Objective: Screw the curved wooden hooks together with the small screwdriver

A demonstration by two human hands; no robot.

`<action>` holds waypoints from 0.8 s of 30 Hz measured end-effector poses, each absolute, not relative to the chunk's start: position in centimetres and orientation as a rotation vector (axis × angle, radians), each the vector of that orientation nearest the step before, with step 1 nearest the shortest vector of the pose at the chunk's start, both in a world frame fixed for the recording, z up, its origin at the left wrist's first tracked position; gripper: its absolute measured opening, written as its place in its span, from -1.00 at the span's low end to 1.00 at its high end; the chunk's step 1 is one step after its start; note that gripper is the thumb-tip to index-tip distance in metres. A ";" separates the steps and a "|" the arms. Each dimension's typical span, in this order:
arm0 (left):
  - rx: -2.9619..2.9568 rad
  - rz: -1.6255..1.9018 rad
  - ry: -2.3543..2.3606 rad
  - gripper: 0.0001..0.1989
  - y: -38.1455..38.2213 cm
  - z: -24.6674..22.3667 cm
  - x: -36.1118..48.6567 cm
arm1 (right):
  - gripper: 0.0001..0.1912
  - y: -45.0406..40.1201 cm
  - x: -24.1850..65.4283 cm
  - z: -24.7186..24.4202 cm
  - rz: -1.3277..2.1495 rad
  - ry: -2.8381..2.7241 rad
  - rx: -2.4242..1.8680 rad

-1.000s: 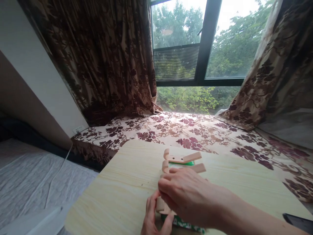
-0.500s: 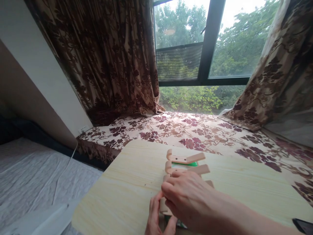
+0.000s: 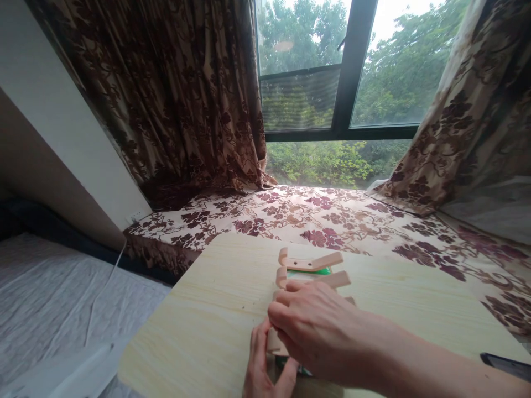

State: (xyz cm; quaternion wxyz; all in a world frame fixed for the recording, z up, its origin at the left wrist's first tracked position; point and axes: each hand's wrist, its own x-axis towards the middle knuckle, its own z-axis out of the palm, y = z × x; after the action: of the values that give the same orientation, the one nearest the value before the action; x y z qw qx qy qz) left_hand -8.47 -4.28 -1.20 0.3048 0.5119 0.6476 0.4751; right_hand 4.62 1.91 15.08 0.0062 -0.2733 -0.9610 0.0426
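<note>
Several curved wooden hooks (image 3: 313, 262) lie in a row on a pale wooden table (image 3: 199, 309), with something green (image 3: 321, 271) showing beneath them. My right hand (image 3: 311, 320) is over the middle of the row, its fingers curled down; what its fingertips grip, if anything, is hidden. Lower down, my left hand (image 3: 267, 365) holds the near end of the row, thumb and fingers around a wooden hook (image 3: 276, 342). A dark green edge shows beside its thumb.
A dark phone-like object (image 3: 506, 365) lies at the table's right side, by my right forearm. Beyond the table is a ledge with flowered cloth (image 3: 323, 221), below a window between curtains. A bed (image 3: 37, 298) is at the left.
The whole view has shifted slightly, with the scene a little higher and further left. Both hands keep nearly the same places on the wooden pieces.
</note>
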 end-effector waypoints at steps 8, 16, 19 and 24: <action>1.361 1.314 1.696 -0.46 -4.2 -1.3 -8.0 | -0.89 2.8 5.3 13.2 0.090 -2.906 -0.968; 1.388 1.235 1.666 -0.46 -4.4 -1.8 -8.7 | -0.89 1.9 5.2 13.9 0.041 -2.967 -0.814; 1.392 1.239 1.643 -0.44 -4.3 -1.9 -9.1 | -0.91 2.1 5.4 12.7 -0.007 -2.937 -0.796; 1.456 1.218 1.623 -0.46 -4.1 -1.4 -9.2 | -0.78 2.9 5.2 13.3 -0.029 -2.893 -1.144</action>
State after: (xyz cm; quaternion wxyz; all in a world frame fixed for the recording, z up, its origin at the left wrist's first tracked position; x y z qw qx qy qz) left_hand -9.24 -4.11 -1.36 0.3163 0.5530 0.6165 0.4627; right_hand 5.18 2.93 13.25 0.0153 -0.3678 -0.9297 -0.0093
